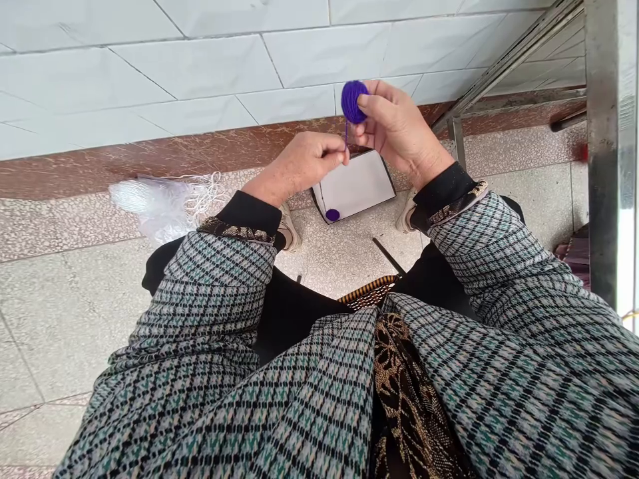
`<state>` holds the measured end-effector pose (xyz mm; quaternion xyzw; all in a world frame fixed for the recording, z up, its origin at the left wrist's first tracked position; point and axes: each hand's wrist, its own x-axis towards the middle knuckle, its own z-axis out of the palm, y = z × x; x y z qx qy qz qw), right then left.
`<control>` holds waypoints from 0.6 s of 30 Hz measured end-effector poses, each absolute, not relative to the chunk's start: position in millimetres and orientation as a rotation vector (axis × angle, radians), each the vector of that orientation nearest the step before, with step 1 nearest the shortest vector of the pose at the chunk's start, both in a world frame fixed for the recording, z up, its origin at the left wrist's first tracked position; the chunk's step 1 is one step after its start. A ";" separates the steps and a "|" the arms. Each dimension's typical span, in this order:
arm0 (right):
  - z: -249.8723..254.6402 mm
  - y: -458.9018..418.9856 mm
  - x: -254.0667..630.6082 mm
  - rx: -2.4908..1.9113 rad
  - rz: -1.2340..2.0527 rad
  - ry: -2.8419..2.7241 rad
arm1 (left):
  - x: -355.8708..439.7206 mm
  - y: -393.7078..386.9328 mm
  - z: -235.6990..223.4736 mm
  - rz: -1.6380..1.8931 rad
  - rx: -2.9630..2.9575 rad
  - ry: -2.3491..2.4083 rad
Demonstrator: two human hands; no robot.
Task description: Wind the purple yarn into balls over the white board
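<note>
My right hand [399, 123] holds a ball of deep purple yarn [353, 101] between thumb and fingers, raised above a white card. A thin strand of the purple yarn [345, 135] drops from the ball to my left hand [299, 163], whose fingertips pinch it. Below the hands, a small purple yarn ball [332, 215] lies at the lower corner of the white rectangular card [354, 186], which has a dark edge and rests on the floor. A dark thread seems to run along the card's left side.
A white plastic bag with loose white cord [160, 206] lies on the floor at left. Two shoes [288, 227] flank the card. A dark stick [388, 256] and a woven seat edge [369, 293] are below. A steel frame [612, 133] stands at right, against a tiled wall.
</note>
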<state>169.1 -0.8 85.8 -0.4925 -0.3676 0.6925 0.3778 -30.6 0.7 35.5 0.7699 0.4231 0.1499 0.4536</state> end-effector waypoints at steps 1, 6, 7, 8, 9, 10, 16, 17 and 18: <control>83.5 0.7 167.6 -1.330 1.698 -0.944 | -29.7 -1.4 36.9 0.347 1.916 1.036; 72.6 2.1 166.8 -1.714 1.652 -1.398 | -35.7 -4.9 50.3 0.399 1.923 1.065; 72.9 0.5 168.3 -1.681 1.736 -1.524 | -38.2 -3.6 52.7 0.441 1.908 1.084; 74.2 -1.6 170.1 -1.622 1.828 -1.620 | -40.7 -2.0 54.6 0.475 1.888 1.107; 76.5 -3.9 171.9 -1.539 1.937 -1.674 | -42.7 -0.3 55.8 0.494 1.867 1.130; 79.2 -6.1 173.6 -1.446 2.018 -1.653 | -44.2 1.3 56.3 0.503 1.846 1.156; 88.6 -5.3 174.6 -1.179 2.037 -1.090 | -39.2 3.3 48.7 0.515 1.796 1.219; 88.0 -3.3 173.3 -1.188 1.966 -1.027 | -37.6 2.4 47.0 0.495 1.816 1.195; 86.9 -1.5 171.8 -1.195 1.896 -0.977 | -36.2 1.3 45.4 0.463 1.841 1.168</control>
